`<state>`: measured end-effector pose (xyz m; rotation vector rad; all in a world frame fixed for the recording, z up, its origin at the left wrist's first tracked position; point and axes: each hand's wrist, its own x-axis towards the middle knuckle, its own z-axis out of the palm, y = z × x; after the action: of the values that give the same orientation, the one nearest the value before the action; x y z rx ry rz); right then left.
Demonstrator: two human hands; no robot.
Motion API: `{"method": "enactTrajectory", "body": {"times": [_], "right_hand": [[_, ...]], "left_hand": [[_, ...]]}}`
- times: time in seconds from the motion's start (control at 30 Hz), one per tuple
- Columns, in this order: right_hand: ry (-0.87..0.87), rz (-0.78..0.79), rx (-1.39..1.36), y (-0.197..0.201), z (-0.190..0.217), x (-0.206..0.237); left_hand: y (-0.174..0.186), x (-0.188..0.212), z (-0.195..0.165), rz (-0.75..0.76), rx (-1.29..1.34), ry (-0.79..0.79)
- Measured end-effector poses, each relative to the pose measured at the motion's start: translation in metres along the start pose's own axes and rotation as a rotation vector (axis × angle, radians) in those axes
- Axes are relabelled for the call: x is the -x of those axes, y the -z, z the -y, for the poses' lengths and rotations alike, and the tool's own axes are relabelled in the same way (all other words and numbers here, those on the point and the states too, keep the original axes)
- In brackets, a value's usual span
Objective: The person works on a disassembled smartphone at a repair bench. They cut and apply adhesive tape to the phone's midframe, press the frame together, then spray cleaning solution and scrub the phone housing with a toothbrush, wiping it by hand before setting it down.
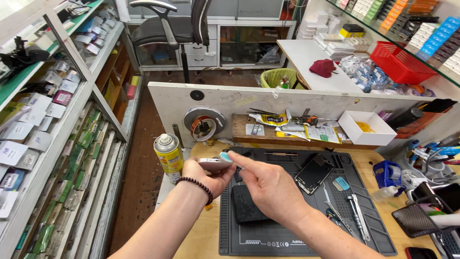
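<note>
Left hand [203, 173]: curled around a slim silver phone body [215, 164], gripping it edge-up above the desk; a dark bead bracelet [195, 184] sits on the wrist.
Right hand [268, 184]: thumb and forefinger pinched on a small teal pick [225, 156], whose tip touches the phone body's upper edge.
Phone body: held in the air between both hands, over the left end of the black work mat [287, 235].
Under the right hand: a dark rectangular pad [244, 206] lies flat on the mat.
Right of the right hand: a detached phone screen [314, 173] lies tilted on the mat, with a pale blue pick [341, 182] and metal tools [357, 216] just beyond.
Left of the left hand: a yellow spray can [168, 156] with a silver top stands at the edge of the desk [203, 237].
Beyond the hands: a yellow glue tube [268, 120] and an open white cardboard box [366, 127] rest on a raised wooden ledge.
Far left: shelves [52, 144] hold rows of small flat white, grey and green packets.
Far right: a red basket [400, 62] sits under rows of blue, orange and green boxes.
</note>
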<state>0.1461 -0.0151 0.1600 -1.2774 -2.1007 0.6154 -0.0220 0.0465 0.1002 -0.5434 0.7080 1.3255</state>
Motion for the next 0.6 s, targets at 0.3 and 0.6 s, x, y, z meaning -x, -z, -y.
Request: {"method": "enactTrajectory", "body": {"times": [0.3, 0.6], "right_hand": [[0.141, -0.06, 0.067, -0.005, -0.004, 0.001], [0.083, -0.045, 0.14, 0.003, 0.007, 0.0]], "left_hand": [[-0.001, -0.001, -0.001, -0.043, -0.01, 0.018], [-0.004, 0.008, -0.005, -0.046, 0.008, 0.028]]}}
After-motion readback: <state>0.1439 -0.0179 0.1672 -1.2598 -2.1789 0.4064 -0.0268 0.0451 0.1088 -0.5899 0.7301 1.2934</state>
